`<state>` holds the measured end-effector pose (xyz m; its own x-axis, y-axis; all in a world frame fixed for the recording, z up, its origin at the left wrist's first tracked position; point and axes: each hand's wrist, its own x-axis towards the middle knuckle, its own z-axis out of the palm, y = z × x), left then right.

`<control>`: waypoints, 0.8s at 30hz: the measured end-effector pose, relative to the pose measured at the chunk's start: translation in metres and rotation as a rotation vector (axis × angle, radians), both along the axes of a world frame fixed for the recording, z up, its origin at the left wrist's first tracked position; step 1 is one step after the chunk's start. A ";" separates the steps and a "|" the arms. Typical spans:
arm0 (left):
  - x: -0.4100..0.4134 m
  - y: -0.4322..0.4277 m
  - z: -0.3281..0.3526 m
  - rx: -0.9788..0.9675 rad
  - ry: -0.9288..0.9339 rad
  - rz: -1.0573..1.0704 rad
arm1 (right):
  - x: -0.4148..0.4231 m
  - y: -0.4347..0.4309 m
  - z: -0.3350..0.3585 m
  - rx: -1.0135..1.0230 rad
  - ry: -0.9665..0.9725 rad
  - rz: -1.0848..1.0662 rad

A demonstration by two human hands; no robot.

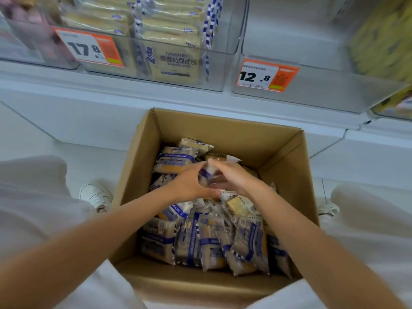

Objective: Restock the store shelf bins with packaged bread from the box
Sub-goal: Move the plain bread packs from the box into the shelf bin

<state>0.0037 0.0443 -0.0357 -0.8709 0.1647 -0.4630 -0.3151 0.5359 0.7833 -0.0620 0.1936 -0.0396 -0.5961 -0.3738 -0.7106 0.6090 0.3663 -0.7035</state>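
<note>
My left hand (189,185) and right hand (237,178) curl their fingers (218,166) round one blue-striped clear-wrapped bread packet (207,175) (blurred) in the open brown cardboard box (223,134).

One box (223,128), two hands (189,184), two price tags (89,47), two shoes (95,195), many bread packs (176,160)

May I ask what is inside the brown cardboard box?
Many blue-and-white wrapped bread packs fill the brown cardboard box; the left hand and right hand grip one pack. The box bottom is covered.
</note>
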 end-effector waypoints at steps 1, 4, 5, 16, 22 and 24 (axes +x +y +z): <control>-0.002 0.003 -0.002 0.051 0.027 0.082 | 0.001 0.002 0.012 -0.089 -0.035 -0.018; -0.014 -0.012 -0.014 0.260 -0.129 0.372 | 0.002 0.020 0.019 -0.013 0.129 -0.006; -0.016 -0.018 -0.007 0.368 -0.271 0.415 | 0.002 0.029 0.016 0.081 0.222 -0.028; -0.017 0.001 0.010 0.666 -0.436 0.540 | 0.013 0.072 0.001 -0.067 0.129 -0.399; -0.029 0.001 0.018 0.176 0.013 0.255 | 0.014 0.058 0.009 -0.017 0.310 -0.089; -0.027 0.003 0.025 0.213 0.015 0.159 | 0.015 0.051 0.012 -0.023 0.373 -0.069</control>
<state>-0.0237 0.0471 -0.0112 -0.9000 0.1180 -0.4195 -0.3697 0.3028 0.8784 -0.0470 0.2449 -0.0273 -0.8365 -0.3371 -0.4321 0.3321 0.3152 -0.8890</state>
